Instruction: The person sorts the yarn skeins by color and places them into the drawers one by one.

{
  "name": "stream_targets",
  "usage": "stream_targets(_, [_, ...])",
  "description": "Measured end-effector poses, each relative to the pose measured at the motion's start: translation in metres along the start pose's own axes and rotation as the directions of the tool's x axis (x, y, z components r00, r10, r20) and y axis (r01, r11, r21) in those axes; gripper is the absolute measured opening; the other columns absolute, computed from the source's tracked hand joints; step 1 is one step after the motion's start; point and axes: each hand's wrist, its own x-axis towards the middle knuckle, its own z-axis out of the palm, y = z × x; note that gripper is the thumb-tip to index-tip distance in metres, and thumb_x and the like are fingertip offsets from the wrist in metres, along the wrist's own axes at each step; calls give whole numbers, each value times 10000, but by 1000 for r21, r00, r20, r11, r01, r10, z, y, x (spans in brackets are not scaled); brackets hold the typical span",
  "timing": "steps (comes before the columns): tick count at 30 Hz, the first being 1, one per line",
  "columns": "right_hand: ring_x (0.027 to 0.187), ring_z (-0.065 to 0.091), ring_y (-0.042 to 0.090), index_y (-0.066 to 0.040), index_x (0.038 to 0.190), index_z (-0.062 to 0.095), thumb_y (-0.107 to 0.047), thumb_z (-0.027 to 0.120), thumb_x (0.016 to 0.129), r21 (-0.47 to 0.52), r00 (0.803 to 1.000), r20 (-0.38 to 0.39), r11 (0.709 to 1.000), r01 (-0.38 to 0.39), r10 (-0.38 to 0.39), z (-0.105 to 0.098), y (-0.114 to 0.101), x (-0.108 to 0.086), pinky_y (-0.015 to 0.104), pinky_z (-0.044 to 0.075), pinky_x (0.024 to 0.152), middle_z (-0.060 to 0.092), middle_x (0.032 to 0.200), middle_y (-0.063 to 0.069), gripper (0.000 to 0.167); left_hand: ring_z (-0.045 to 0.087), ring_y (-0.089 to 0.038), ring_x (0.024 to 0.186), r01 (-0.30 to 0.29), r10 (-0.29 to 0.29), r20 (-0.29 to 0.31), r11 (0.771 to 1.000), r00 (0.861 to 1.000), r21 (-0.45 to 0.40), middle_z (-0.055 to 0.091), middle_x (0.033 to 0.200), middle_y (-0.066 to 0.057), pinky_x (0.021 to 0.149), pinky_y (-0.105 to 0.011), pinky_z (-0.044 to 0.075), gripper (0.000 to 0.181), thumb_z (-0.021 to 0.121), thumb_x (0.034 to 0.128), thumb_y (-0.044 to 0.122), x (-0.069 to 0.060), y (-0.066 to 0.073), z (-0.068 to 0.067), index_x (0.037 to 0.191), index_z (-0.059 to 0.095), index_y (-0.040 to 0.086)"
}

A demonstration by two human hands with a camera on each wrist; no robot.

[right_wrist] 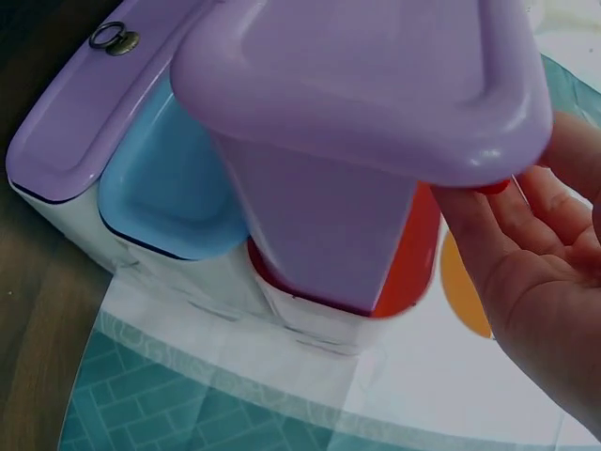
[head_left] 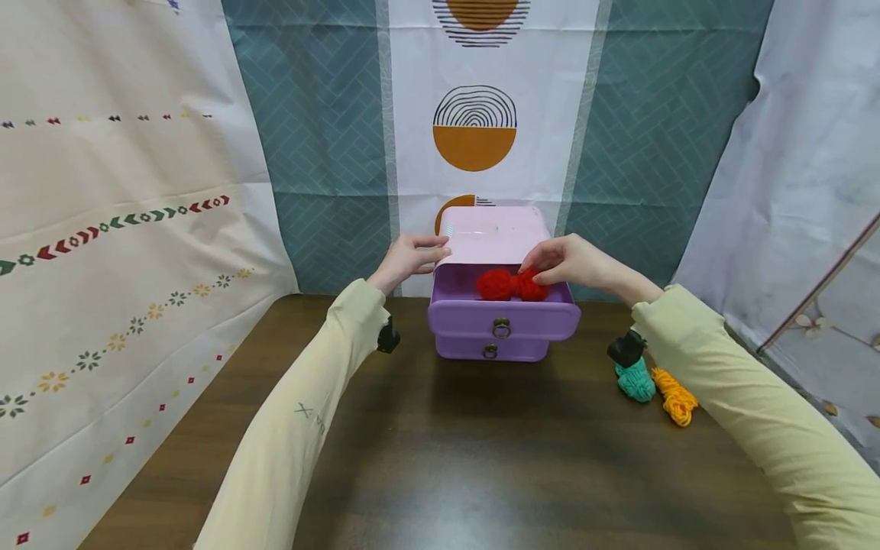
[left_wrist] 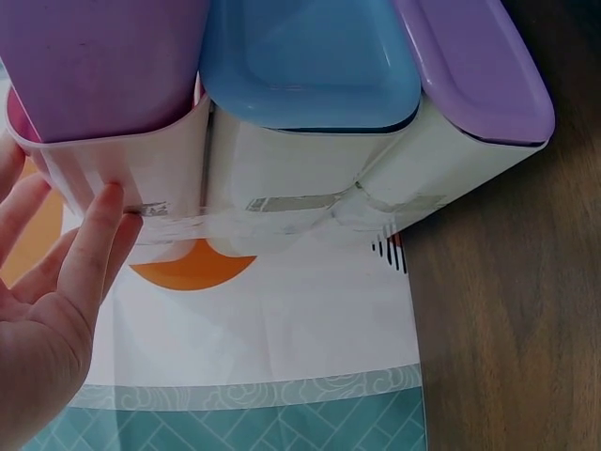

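A small drawer unit [head_left: 495,229] with a pink top stands at the back of the table, its top purple drawer [head_left: 461,319] pulled out. Inside that drawer lies a red yarn skein [head_left: 494,285], narrow in the middle. My right hand [head_left: 580,263] pinches the skein's right end between thumb and fingers; in the right wrist view the drawer front hides most of the yarn. With fingers extended, my left hand [head_left: 409,258] touches the left side of the unit's upper casing. The left wrist view shows those fingertips against the pink wall [left_wrist: 141,169].
Below the pulled-out drawer are a closed blue drawer [left_wrist: 310,66] and a closed purple drawer [left_wrist: 488,75]. Green yarn [head_left: 635,381] and yellow yarn [head_left: 677,399] lie on the brown table [head_left: 481,458] near the right forearm. A patterned curtain [head_left: 330,153] hangs behind the unit.
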Motion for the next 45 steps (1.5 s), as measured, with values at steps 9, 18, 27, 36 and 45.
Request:
stream_targets(9, [877, 596, 251, 37, 986, 649, 37, 627, 821, -48, 999, 3, 998, 44, -44, 9, 1, 10, 282, 483, 779, 638, 949, 131, 166, 574, -177, 967, 3, -3, 3, 1000, 1000, 24, 564, 1159, -75, 765, -306, 495, 407, 677, 831, 199, 0, 1, 0, 1198, 596, 45])
stream_targets(18, [882, 608, 266, 52, 975, 646, 38, 663, 795, -61, 999, -9, 997, 53, -53, 16, 3, 12, 300, 492, 768, 638, 944, 147, 182, 576, -186, 966, 8, -8, 4, 1000, 1000, 13, 549, 1185, -74, 766, -320, 496, 407, 682, 828, 202, 0, -1, 1, 1196, 599, 49])
stream_targets(27, [871, 612, 258, 55, 991, 622, 9, 696, 775, -62, 993, -107, 997, 41, -48, 13, 0, 11, 290, 488, 769, 626, 948, 193, 233, 568, -167, 980, 2, -2, -4, 1000, 1000, 24, 550, 1181, -69, 763, -307, 496, 405, 679, 830, 210, 2, 0, 0, 1195, 601, 53])
stream_targets(36, [878, 612, 262, 82, 1003, 602, 39, 684, 776, 51, 995, -98, 998, 28, -23, 10, 1, 10, 282, 495, 755, 602, 985, 247, 245, 568, -172, 977, -2, 1, 3, 999, 1000, 35, 549, 1179, -71, 767, -303, 494, 410, 676, 833, 208, 1, 1, 0, 1202, 593, 48])
stream_targets(45, [875, 600, 308, 26, 1012, 622, -104, 704, 801, 128, 980, -197, 992, -4, 30, 10, -7, -3, 378, 485, 786, 636, 927, 148, 261, 565, -176, 987, 12, -12, 10, 1000, 1000, 28, 545, 1188, -72, 789, -325, 486, 423, 677, 831, 218, 1, 1, -1, 1210, 589, 53])
